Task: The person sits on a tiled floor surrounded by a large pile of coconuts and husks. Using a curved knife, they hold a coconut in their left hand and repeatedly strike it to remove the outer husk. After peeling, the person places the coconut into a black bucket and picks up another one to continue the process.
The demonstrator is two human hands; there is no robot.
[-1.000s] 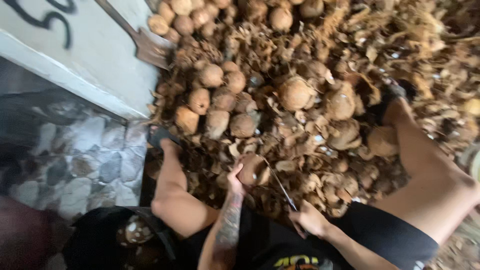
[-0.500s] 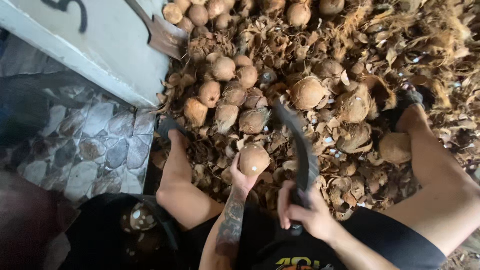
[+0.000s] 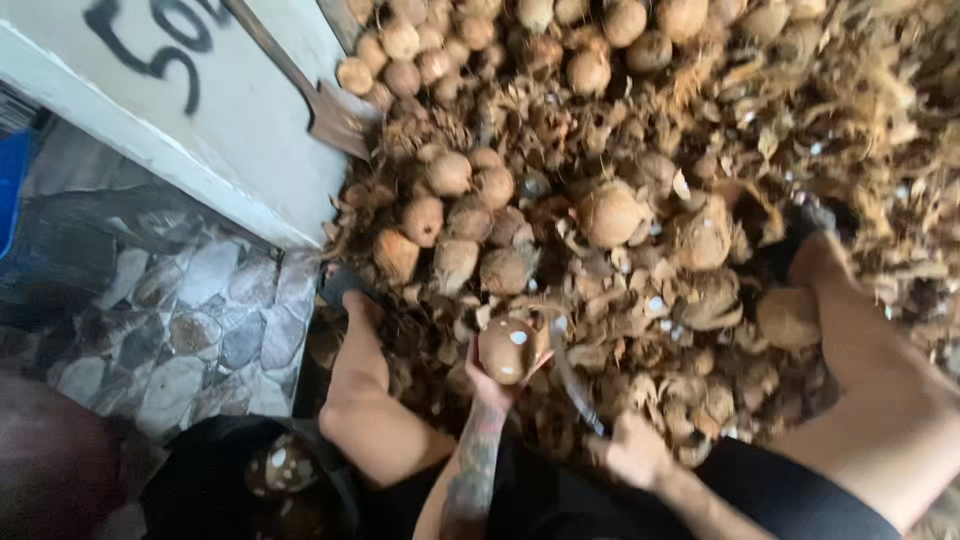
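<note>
The coconut (image 3: 507,350) sits in your left hand (image 3: 490,378), raised just above the heap of husk scraps (image 3: 640,300) between your bare legs; your fingers wrap its underside and near side, so that hand is closed around it. It is brown and roundish with small pale nicks on its skin, and blur hides which way its long axis runs. Just to the right of the coconut, the curved blade (image 3: 572,385) meets or nearly meets its side; its long axis slants from there down and right to your right hand (image 3: 632,452), which is clenched on the handle. Beyond the coconut, husked coconuts (image 3: 455,215) lie in a loose group on the heap. Further beyond and to the left, a shovel (image 3: 335,110) leans on the white wall (image 3: 230,130). Left of the coconut, past your left leg, is a stone-patterned floor (image 3: 170,320).
</note>
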